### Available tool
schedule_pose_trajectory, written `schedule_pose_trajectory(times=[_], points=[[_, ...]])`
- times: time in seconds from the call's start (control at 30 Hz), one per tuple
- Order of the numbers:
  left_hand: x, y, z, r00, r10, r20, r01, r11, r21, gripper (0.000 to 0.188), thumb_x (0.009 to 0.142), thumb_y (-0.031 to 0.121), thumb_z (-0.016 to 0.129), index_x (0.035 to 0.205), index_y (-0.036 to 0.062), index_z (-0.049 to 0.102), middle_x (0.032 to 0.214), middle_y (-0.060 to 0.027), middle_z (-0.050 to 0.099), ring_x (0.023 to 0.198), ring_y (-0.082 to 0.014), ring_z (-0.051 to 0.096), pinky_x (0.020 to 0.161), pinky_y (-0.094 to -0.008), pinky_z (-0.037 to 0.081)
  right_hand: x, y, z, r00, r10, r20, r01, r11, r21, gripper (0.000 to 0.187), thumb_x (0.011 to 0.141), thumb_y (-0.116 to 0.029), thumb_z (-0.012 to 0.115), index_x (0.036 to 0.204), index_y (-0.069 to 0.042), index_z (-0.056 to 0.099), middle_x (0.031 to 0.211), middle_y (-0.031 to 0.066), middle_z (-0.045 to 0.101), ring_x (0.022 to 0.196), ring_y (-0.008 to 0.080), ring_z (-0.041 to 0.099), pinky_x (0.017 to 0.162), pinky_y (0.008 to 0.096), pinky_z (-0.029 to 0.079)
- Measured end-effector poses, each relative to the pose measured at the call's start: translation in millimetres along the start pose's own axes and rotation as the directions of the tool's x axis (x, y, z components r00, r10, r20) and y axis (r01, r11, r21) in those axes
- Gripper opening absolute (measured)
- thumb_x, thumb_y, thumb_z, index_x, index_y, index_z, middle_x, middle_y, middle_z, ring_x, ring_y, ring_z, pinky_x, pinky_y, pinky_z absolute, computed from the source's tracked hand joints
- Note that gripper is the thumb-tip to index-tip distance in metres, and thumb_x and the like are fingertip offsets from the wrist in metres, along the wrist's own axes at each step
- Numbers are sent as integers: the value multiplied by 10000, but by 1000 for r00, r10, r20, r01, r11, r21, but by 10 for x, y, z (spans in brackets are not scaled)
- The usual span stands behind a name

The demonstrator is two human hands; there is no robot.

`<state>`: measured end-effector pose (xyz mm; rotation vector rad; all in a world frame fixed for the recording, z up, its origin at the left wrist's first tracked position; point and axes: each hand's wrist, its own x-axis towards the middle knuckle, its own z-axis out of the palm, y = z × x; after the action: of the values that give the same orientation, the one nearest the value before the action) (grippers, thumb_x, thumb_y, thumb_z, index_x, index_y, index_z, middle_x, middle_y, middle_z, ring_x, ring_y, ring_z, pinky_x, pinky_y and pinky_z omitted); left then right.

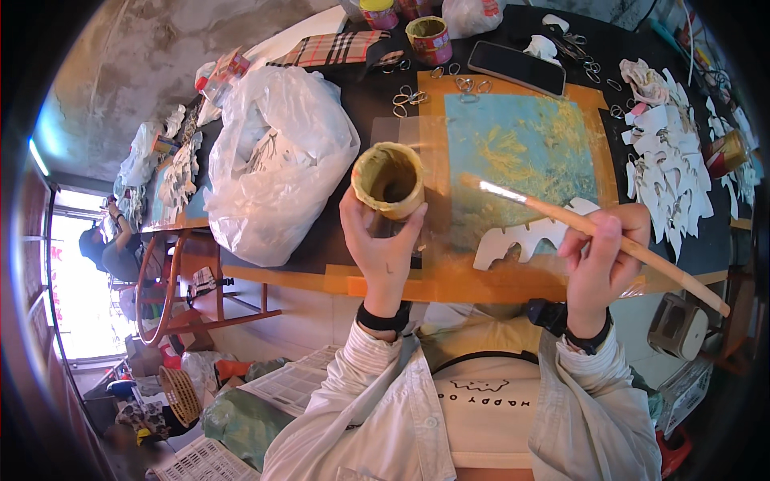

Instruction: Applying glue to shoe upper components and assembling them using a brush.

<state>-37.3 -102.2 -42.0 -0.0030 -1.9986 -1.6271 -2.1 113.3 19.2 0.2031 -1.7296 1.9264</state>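
Note:
My left hand (380,258) is wrapped round a small can (388,210), its rim crusted with a yellowish paste, and holds it above the table's near edge. Between the fingers of my right hand (607,250) is a wooden-handled brush (561,214), slanting up to the left with its tip over a blue board (525,144). Yellow smears cover much of that board. A white cut-out piece (513,239) with a scalloped edge lies at the board's near side, partly hidden by my right hand; whether the hand touches it I cannot tell.
Left of the can sits a bulging white plastic bag (313,152). White cut-outs pile up at the right (666,176). A phone (517,69), metal rings (409,99) and another crusted can (431,48) are at the back. A person (112,244) is at the far left.

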Motion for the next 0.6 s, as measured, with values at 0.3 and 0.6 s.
schedule_pose_trajectory(times=[0.3, 0.6], points=[[-20, 24, -72, 999, -45, -9, 46, 977, 210, 757, 674, 97, 786, 1287, -6, 353, 1184, -144, 468, 1075, -244, 523, 916, -348, 438, -135, 93, -509, 977, -35, -212, 21, 998, -66, 248, 954, -313, 369, 979, -67, 386, 578, 102, 531, 415, 102, 439, 355, 182, 307], [-408, 574, -81, 885, -206, 418, -40, 860, 509, 202, 739, 164, 716, 757, 20, 575, 622, -70, 536, 610, -245, 532, 564, -307, 421, -353, 98, -702, 947, 139, -290, -117, 989, 92, 288, 966, -348, 342, 987, -61, 340, 613, 102, 488, 418, 136, 427, 364, 209, 329]])
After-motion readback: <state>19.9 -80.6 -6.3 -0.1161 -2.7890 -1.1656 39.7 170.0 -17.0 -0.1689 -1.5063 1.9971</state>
